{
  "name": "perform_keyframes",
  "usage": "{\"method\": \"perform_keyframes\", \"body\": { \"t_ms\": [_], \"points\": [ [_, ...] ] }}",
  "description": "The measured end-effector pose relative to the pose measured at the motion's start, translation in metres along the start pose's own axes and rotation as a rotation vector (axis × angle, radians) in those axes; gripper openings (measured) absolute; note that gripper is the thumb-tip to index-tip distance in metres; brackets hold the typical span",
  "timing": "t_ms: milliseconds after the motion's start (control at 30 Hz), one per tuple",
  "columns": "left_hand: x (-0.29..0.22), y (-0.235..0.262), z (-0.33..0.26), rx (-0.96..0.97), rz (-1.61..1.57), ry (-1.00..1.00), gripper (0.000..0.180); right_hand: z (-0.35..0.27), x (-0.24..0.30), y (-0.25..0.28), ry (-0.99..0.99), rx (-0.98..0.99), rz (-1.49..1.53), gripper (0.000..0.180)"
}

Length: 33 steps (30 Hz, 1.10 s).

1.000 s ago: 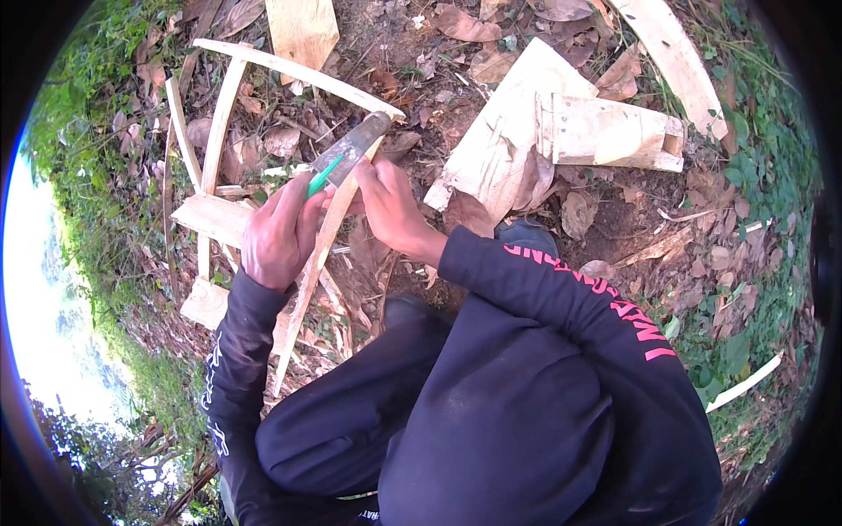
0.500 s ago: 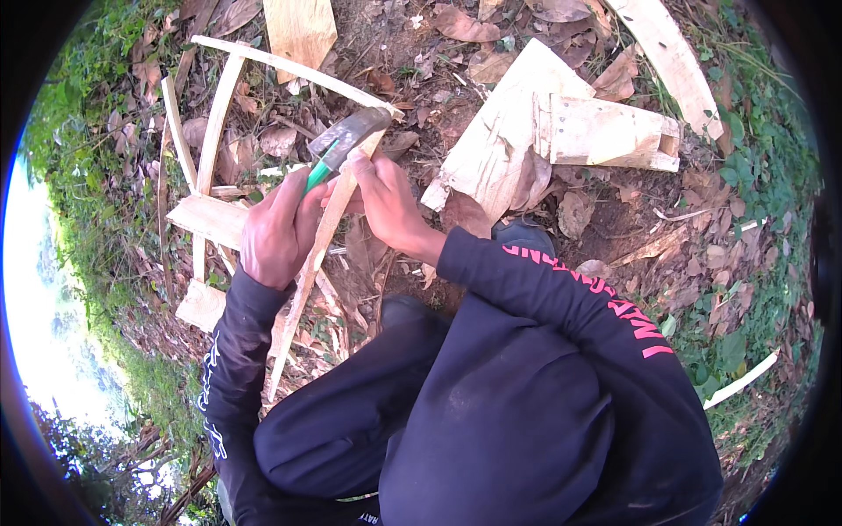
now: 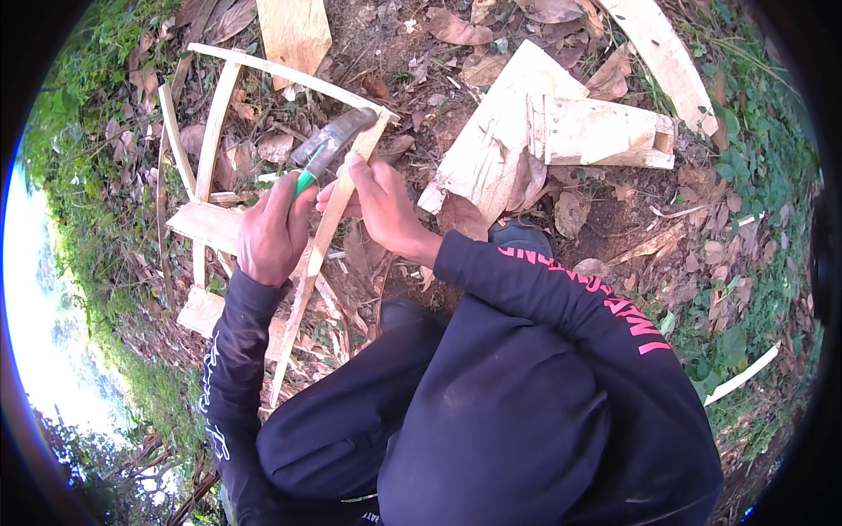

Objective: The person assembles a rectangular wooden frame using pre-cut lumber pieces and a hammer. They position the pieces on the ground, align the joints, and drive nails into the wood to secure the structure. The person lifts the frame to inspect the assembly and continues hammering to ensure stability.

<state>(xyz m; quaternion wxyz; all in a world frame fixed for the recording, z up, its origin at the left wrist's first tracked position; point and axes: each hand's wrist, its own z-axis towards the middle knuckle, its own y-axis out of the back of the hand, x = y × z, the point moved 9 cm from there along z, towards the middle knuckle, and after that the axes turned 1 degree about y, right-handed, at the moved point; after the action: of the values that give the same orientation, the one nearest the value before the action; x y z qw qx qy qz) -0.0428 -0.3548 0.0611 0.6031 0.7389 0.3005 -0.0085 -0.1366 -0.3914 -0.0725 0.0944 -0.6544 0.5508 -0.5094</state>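
My left hand (image 3: 274, 235) is closed around the green handle of a hammer (image 3: 335, 137). Its dark metal head lies close to the upper end of a long, pale wooden strip (image 3: 323, 235). My right hand (image 3: 388, 203) grips that strip near the top, thumb along its face and fingers partly hidden behind it. From there the strip slants down toward my bent knee. At its upper end it meets a thin curved strip (image 3: 289, 77) of a wooden frame lying on the ground to the left.
Two overlapping wooden pieces (image 3: 513, 131), one box-like, lie right of my hands. A curved plank (image 3: 667, 57) is at the far right, a board (image 3: 294, 39) at the top. Cross boards (image 3: 206, 223) belong to the frame on the left. Dry leaves, shavings and green plants cover the soil.
The hammer head has shifted slightly left and down along the strip's upper end, turning a little. Both hands keep their hold.
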Motion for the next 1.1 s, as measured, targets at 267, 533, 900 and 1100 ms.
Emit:
{"method": "perform_keyframes", "body": {
  "t_ms": [267, 533, 900, 1100],
  "points": [
    [-0.012, 0.009, 0.008, -0.029, -0.050, -0.060, 0.023, -0.004, 0.005, 0.000, -0.021, -0.025, -0.039, 0.041],
    [-0.028, 0.012, 0.002, -0.175, 0.086, -0.377, 0.030, -0.004, 0.008, 0.001, 0.114, -0.069, -0.087, 0.039],
    [0.009, 0.008, -0.025, -0.307, -0.143, -0.288, 0.026, -0.005, 0.009, -0.001, 0.049, -0.063, -0.013, 0.038],
    [-0.016, 0.035, -0.003, -0.297, -0.159, -0.345, 0.026, 0.000, 0.005, 0.001, 0.028, -0.060, -0.019, 0.041]
  ]
}}
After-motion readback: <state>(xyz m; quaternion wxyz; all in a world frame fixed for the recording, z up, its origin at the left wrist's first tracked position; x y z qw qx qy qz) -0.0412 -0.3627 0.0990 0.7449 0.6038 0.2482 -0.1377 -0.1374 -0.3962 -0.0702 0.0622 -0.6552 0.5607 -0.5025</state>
